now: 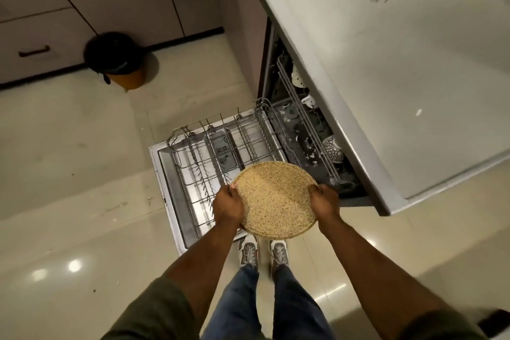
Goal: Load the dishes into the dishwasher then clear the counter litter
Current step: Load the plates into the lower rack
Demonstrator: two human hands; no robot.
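Both hands pinch the rim of the round speckled tan plate [276, 200]: left hand [228, 208] on its left edge, right hand [325, 203] on its right edge, fingers curled round the rim. Plate held tilted, above the near right part of the pulled-out lower rack.

Large grey desk [400, 63] fills the right, with a few scraps of litter on it. Open dishwasher [276, 124] sits under it; upper rack, partly pulled out, carries some pale dishes, too dark to name. Pulled-out wire lower rack [209, 163] rests over the dropped door, tines bare as far as visible. Dark-lidded orange bin [121, 63] stands far left on the floor.

Step in hand: loading dishes, judged. Next move calls for turning the plate on edge and lowering it between tines. Litter untouched.
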